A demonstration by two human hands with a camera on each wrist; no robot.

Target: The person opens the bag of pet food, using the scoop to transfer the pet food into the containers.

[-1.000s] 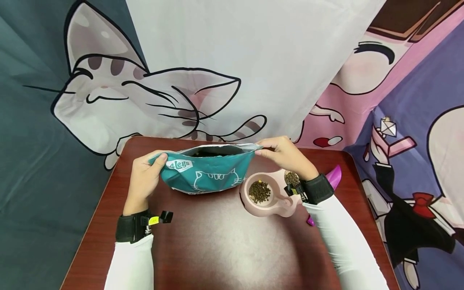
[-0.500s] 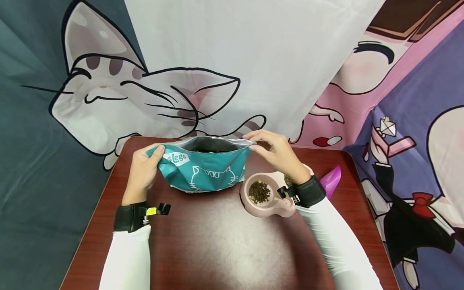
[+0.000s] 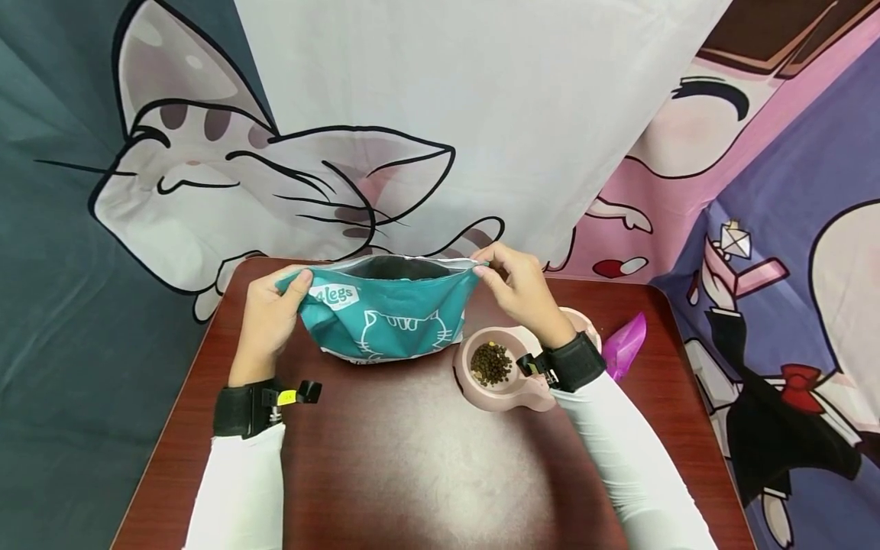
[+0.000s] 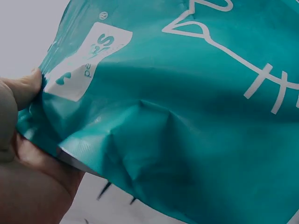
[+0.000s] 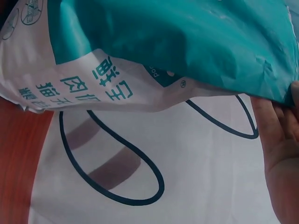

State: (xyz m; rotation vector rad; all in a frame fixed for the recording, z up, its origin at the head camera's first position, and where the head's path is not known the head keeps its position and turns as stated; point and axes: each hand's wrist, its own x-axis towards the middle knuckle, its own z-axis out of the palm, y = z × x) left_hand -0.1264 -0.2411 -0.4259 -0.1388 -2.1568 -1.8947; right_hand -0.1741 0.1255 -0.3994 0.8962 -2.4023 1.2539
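Observation:
A teal pet food bag [image 3: 392, 317] with a white cat outline stands at the back of the table, its mouth gaping and dark inside. My left hand [image 3: 271, 317] grips the bag's upper left corner, thumb on the front. At the upper right corner my right hand [image 3: 519, 290] pinches the edge between thumb and fingers. In the left wrist view the left thumb presses the teal film [image 4: 187, 140] beside the white label. The right wrist view shows the bag's white side [image 5: 84, 84] with teal lettering, and the right hand [image 5: 280, 149] at its corner.
A pink double bowl [image 3: 474, 389] with brown kibble [image 3: 491, 363] in its near dish stands right of the bag, partly under the right wrist. Farther right lies a shiny purple packet [image 3: 624, 345]. A printed cat curtain [image 3: 412, 92] hangs right behind the brown table [image 3: 412, 473].
Both hands have lifted the bag's top slightly up and to the left, and its mouth gapes wider than a second ago. The right forearm has shifted left, uncovering more of the purple packet.

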